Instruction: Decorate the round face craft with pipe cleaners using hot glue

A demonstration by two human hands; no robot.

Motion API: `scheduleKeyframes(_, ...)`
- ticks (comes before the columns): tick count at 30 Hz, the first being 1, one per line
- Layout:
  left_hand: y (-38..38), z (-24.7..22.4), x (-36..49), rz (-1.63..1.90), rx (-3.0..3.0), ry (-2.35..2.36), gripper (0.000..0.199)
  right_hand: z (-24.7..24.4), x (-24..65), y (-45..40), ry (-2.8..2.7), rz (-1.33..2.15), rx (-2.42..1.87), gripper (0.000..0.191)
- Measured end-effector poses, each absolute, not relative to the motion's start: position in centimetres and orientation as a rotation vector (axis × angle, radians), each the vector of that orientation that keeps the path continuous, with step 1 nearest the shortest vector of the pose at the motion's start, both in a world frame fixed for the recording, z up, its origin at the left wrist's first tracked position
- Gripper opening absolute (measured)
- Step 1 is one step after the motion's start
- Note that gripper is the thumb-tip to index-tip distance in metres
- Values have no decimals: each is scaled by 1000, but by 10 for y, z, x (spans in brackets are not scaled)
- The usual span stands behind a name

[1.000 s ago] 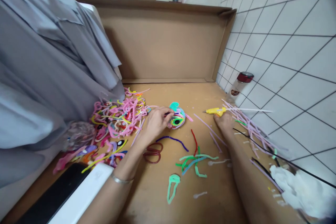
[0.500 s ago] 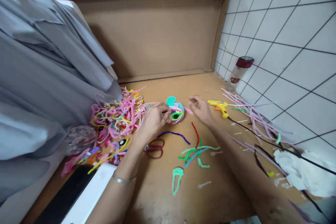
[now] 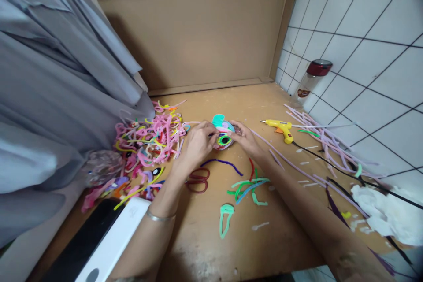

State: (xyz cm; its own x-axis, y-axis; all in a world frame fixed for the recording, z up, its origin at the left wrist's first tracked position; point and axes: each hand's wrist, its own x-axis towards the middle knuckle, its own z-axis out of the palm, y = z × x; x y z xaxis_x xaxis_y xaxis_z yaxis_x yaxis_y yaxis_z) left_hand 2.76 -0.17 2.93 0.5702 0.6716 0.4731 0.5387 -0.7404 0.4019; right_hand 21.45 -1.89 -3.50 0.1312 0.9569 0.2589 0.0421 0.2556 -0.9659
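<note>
Nearest, below the craft piece (image 3: 224,137), lies a green pipe-cleaner loop (image 3: 226,220). Both forearms angle inward to the piece; the left hand (image 3: 199,143) pinches its left edge, the right hand (image 3: 243,135) curls its fingers around its right.

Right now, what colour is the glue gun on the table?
The glue gun is yellow with an orange trigger; the head view shows it.

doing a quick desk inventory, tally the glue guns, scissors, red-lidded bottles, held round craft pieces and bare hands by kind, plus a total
glue gun: 1
scissors: 1 pair
red-lidded bottle: 1
round craft piece: 1
left hand and right hand: 2
total: 6
</note>
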Motion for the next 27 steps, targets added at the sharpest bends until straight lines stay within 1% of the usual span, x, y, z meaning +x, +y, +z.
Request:
scheduleKeyframes(13,-6,30,33,789,2702,1149,18,-33,216,-17,-1222,966,-1101,49)
scheduleKeyframes(23,-12,33,36,703,2825,1205,23,-29,214,-21,-1209,965,-1121,49)
scheduleKeyframes(27,-14,32,37,720,2839,1228,24,-30,215,-20,-1209,959,-1135,48)
